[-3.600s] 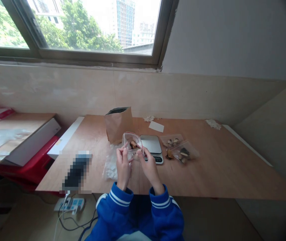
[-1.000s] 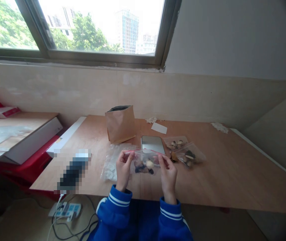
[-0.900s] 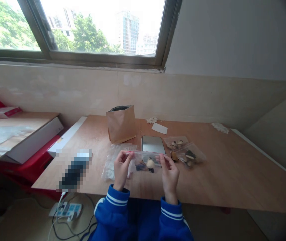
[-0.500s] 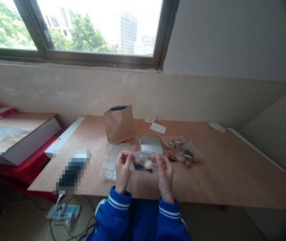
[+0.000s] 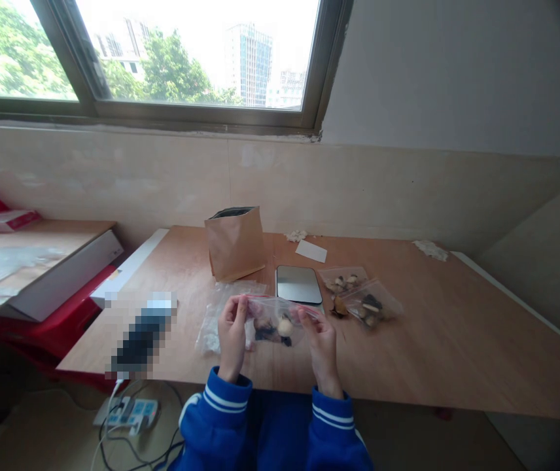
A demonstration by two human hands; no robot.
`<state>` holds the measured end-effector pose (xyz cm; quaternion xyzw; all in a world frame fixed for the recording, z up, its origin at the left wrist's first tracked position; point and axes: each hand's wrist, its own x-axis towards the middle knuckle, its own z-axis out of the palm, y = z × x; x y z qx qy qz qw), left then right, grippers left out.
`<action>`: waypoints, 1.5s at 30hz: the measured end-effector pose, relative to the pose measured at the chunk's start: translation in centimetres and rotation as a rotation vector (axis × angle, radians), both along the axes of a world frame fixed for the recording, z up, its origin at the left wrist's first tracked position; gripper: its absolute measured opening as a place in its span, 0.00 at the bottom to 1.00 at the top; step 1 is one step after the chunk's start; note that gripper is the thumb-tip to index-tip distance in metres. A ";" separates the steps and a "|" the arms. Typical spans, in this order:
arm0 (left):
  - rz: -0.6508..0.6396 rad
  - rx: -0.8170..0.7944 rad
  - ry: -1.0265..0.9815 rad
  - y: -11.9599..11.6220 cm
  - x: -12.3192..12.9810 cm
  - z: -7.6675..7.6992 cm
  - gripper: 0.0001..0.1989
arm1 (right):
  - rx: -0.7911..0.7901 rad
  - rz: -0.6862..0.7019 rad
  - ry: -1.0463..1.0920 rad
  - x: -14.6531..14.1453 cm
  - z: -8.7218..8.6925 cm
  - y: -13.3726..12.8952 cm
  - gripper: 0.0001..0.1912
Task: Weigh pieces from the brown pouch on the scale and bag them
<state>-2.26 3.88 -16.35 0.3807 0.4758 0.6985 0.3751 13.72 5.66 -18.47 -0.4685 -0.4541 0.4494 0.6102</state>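
Observation:
Between my two hands hangs a clear zip-top bag (image 5: 271,320) with a red strip along its top edge. Dark pieces and one pale, rounded piece lie inside it; they look like dried mushrooms. My left hand (image 5: 232,335) pinches the bag's left top corner. The right top edge is gripped by my right hand (image 5: 322,345), thumb on the near side. Just behind the bag sits a small flat scale (image 5: 298,284) with a silver top. Two more filled zip bags, one of pale pieces (image 5: 345,281) and one of darker pieces (image 5: 372,309), lie to its right beside a loose brown piece (image 5: 339,306).
A brown paper bag (image 5: 235,245) stands open at the back. Flat clear bags (image 5: 210,324) lie left of my hands. A white card (image 5: 311,251) is behind the scale. To the left is a blurred-out dark device (image 5: 142,337) with a cable to a power strip (image 5: 135,413).
Both hands have moved slightly left, my left hand more, so the bag's top edge is stretched wider. The bag's contents hang a little lower.

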 end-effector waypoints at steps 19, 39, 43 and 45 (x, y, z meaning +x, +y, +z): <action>0.045 0.006 0.236 -0.5 -1.5 0.1 0.18 | 0.039 -0.110 0.054 -1.7 0.0 -0.3 0.18; -0.157 0.024 0.245 -0.9 -1.9 1.3 0.12 | 0.060 -0.149 0.053 -0.5 0.4 -0.8 0.18; -0.117 0.024 0.223 -0.7 -1.6 1.2 0.12 | 0.067 -0.073 0.058 -0.7 0.4 -0.9 0.18; -0.083 0.018 0.203 -0.7 -1.4 1.0 0.12 | 0.058 0.004 0.049 -0.9 0.4 -1.0 0.18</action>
